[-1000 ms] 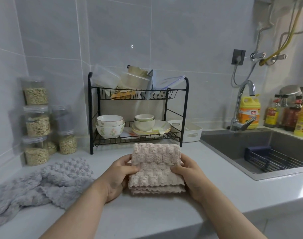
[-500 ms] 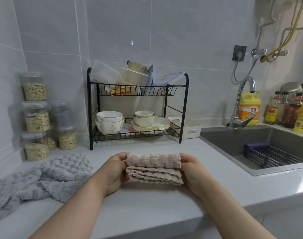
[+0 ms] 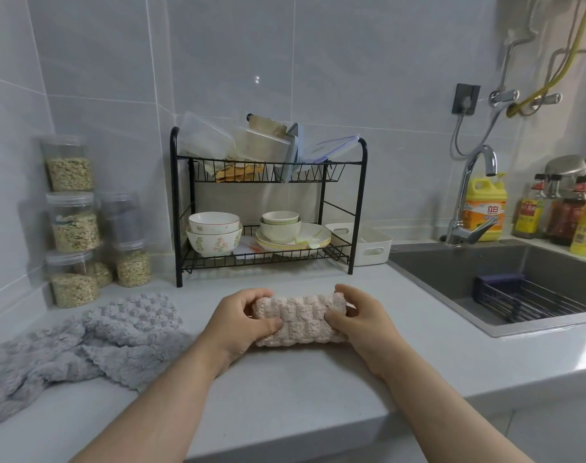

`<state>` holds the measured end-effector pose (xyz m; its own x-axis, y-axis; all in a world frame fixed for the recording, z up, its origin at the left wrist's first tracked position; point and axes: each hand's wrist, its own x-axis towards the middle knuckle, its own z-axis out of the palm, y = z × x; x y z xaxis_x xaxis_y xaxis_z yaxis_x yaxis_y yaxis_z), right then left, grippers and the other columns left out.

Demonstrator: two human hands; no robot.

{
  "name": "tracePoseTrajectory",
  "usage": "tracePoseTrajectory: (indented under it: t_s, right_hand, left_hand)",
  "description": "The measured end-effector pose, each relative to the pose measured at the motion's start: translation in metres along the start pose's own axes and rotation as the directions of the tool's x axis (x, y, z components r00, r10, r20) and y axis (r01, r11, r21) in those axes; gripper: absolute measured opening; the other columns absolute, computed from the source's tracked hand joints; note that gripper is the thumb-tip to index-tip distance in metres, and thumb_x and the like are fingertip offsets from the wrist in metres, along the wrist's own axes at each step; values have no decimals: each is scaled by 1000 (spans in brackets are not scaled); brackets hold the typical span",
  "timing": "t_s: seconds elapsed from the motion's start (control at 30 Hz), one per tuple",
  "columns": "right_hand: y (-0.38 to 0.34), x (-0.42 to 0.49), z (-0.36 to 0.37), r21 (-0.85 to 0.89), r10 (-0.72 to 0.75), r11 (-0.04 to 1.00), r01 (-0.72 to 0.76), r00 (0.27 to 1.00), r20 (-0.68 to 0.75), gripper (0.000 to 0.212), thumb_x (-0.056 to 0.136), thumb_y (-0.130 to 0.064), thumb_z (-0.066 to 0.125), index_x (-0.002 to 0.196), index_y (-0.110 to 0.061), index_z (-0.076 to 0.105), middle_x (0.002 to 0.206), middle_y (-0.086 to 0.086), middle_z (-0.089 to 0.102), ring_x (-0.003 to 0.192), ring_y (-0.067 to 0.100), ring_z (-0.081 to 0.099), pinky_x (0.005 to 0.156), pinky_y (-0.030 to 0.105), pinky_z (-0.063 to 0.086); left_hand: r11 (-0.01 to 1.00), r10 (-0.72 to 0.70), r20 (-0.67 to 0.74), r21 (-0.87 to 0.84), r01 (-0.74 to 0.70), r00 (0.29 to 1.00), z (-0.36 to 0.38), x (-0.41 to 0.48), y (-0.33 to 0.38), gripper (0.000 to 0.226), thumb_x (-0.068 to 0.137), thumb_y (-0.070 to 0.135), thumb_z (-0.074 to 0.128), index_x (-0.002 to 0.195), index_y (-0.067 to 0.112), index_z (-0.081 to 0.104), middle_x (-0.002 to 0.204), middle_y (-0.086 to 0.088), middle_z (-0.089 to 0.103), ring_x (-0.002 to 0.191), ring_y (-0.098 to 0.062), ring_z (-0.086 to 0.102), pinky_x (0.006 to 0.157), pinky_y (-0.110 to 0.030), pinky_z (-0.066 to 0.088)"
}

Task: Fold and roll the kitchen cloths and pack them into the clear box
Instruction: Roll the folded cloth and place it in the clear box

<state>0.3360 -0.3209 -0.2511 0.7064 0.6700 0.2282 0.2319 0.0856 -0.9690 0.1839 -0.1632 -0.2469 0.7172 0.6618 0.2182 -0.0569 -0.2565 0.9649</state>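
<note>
- Grey kitchen counter below pale grey wall tiles, seen looking down along the person's two bare forearms.
- Pinkish-beige cloth, rolled into a short, thick bundle, lies crosswise on the counter about mid-width, nearer the front edge than the back wall.
- Left hand grips the roll's left end, with the fingers curled over the top and the thumb pressed against the near side.
- Right hand grips the right end the same way, thumb dug into the front of the roll.
- Grey cloth, unfolded and rumpled, sprawls over the counter's left part, near the left wrist but apart from the roll.
- Black two-tier wire rack stands behind the roll against the back wall. Bowls and plates sit on its lower shelf, and clear plastic containers and lids are piled on the upper one.
- White handled basket sits just right of the rack.
- Clear jars of grain are stacked in the back left corner.
- Steel sink is set into the counter's right part, with a dark drainer basket inside it.
- Chrome tap rises behind the sink, with a yellow detergent bottle and sauce bottles along the back right.
</note>
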Motion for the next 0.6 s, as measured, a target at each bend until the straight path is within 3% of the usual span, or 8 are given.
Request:
tracePoseTrajectory:
  t_s: [0.07,0.17,0.27,0.33,0.47,0.6]
  right_hand:
    - [0,1,1,-70,6,998,-4,1000,26,29,88,-2,66,115,-14,62,106,9,69,90,18,66,63,14,51]
    - [-3,-2,5,-115,41,993,-35,998,45,24,93,-17,62,115,-25,57,106,6,64,86,11,61,67,17,48]
    - [-4,-5,3,-280,39,960,4,988,148,56,82,-22,75,129,-32,46,109,-5,59,92,7,60,79,18,48]
    - [-3,-6,3,-340,12,939,42,988,153,64,79,-14,77,129,-35,45,108,-4,59,92,7,60,83,19,49]
    - [-4,-2,2,-84,-3,996,3,1000,7,51,82,-2,72,122,-28,53,107,7,64,82,15,62,69,22,53]
    - [-3,3,1,-11,-19,1000,18,999,-31,37,83,0,71,110,-24,62,101,7,70,81,17,67,75,28,56]
  left_hand:
    - [999,-38,99,22,36,994,-1,-3,3,68,48,20,90,110,24,64,101,-8,67,87,-16,64,82,-35,57]
    - [996,-21,153,93,7,988,-1,-5,5,68,55,4,89,113,24,60,106,-7,67,91,-13,65,79,-24,55]
    - [994,1,63,106,-8,998,-2,-2,3,62,61,-9,83,111,20,61,103,-8,67,88,-17,64,82,-32,56]
    - [999,-16,21,38,15,1000,-3,-2,2,57,61,-13,82,107,15,63,98,-10,70,87,-20,67,83,-36,58]
    - [984,-81,13,-159,82,997,-3,1,2,36,66,-14,77,95,4,68,92,-14,73,81,-21,69,69,-26,57]
    - [985,-81,-2,-153,80,997,0,7,0,26,72,-8,76,92,4,67,89,-14,72,81,-22,67,75,-28,56]
